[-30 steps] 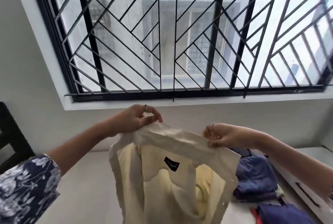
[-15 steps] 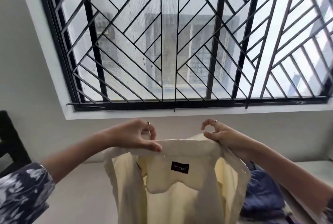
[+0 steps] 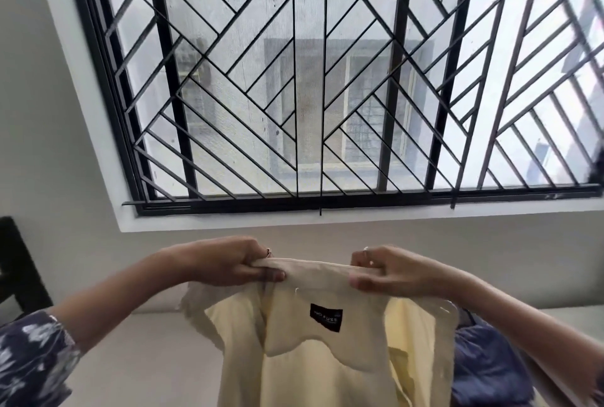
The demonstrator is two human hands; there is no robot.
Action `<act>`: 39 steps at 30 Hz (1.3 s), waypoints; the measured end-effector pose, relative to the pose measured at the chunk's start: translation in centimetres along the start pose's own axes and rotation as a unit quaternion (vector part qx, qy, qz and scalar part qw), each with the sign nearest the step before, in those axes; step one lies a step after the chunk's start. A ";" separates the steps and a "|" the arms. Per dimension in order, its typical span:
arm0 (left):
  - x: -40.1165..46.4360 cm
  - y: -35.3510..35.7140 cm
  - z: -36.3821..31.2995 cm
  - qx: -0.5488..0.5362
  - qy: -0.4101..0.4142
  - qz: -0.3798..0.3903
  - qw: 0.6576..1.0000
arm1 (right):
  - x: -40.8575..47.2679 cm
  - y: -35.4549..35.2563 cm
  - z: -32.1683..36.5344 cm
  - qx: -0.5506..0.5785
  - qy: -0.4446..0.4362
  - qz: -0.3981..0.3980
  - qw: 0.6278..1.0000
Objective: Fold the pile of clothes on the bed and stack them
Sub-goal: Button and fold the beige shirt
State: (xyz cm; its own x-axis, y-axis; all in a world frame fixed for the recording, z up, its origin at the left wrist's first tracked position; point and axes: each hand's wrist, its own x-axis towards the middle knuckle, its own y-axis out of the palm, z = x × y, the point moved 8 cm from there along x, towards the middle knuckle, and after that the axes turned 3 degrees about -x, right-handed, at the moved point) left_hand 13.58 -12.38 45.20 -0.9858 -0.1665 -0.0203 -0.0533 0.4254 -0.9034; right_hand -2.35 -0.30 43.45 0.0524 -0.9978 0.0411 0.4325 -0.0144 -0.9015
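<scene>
At the far left edge I see a dark piece of furniture (image 3: pixel 18 262) against the pale wall (image 3: pixel 49 132), cut off by the frame, so I cannot tell what it is. Below it my left forearm comes in wearing a dark floral sleeve (image 3: pixel 31 361).

My left hand (image 3: pixel 228 264) is raised in front of me, fingers curled, with the thumb pinching the top edge of a cream shirt (image 3: pixel 327 370); a ring shows on one finger. The shirt hangs in the air from that edge, held between both hands at about the level of the wall below the window sill, with its inside facing me. A small black label (image 3: pixel 326 317) with white lettering sits just under the collar band, in the middle between my hands. The body of the shirt drops out of the bottom of the frame, so I cannot see its lower hem.

Above, a wide window with a black metal grille (image 3: pixel 327 79) of slanted bars fills the upper part of the view, with a grey building behind it.

My right hand (image 3: pixel 389 271) grips the same top edge, fingers folded over the cloth and thumb underneath, also wearing a ring. Behind the shirt's right side lies a crumpled dark blue garment (image 3: pixel 487 367) on the pale bed surface (image 3: pixel 143 357), partly hidden by the shirt and my right forearm.
</scene>
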 end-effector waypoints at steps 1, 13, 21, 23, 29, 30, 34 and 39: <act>0.1 -0.4 -0.2 0.001 -0.002 -0.008 1.000 | 0.2 0.3 0.0 -0.067 -0.019 -0.004 0.998; 1.1 -5.8 -2.1 0.342 0.030 -0.229 0.911 | 3.0 -3.7 -2.0 -0.184 0.139 -0.218 0.948; 1.8 -9.0 -1.3 0.415 -0.090 -0.274 0.863 | 4.9 -7.0 0.7 -0.398 0.159 -0.347 0.834; 1.8 -9.9 0.0 0.373 -0.161 -0.258 0.877 | 6.3 -7.3 -0.3 -0.332 0.150 -0.254 0.896; 2.2 -10.1 0.8 0.270 -0.166 -0.236 0.919 | 8.0 -7.6 -2.7 -0.199 0.166 -0.191 0.947; 2.1 -10.1 0.9 0.294 -0.165 -0.234 0.912 | 7.8 -8.1 -2.9 -0.198 0.177 -0.236 0.935; 1.9 -10.2 0.7 0.449 -0.161 -0.224 0.850 | 7.8 -8.5 -3.4 -0.187 0.236 -0.269 0.915; 1.7 -10.1 2.1 0.458 -0.226 -0.214 0.833 | 8.2 -8.6 -3.1 -0.239 0.287 -0.317 0.872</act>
State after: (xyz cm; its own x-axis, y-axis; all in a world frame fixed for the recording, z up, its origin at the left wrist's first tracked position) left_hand 12.75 -18.85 53.40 -0.7355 -0.5346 0.4162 -0.0374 -0.5813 -0.8129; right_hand -8.46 -8.55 50.16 -0.5796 -0.6452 0.4978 -0.2215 -0.4631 -0.8582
